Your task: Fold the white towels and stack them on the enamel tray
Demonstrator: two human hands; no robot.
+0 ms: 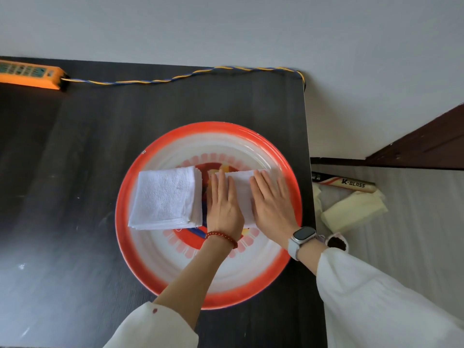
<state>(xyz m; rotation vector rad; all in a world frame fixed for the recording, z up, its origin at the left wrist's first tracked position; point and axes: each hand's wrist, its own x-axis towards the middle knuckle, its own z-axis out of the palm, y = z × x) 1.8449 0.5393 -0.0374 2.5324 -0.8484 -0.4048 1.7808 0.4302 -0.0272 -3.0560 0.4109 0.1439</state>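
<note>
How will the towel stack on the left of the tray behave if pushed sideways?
The stack is soft terry, so it would probably bulge. Its loose layers may shear apart. On the glossy tray it might slide easily.

Round enamel tray [208,295], red-orange rim, white wall, red and pink painted centre, sits flat on the dark table near its right edge. Stack of folded white towels [165,198] lies on the tray's left half, squarish, terry texture, layered edges showing along its right and near sides. A second folded white towel [242,194] lies just right of the stack, apart from it by a narrow gap, on the tray's right half; mostly covered, only its middle strip and far edge visible. Fold count unclear.
</note>
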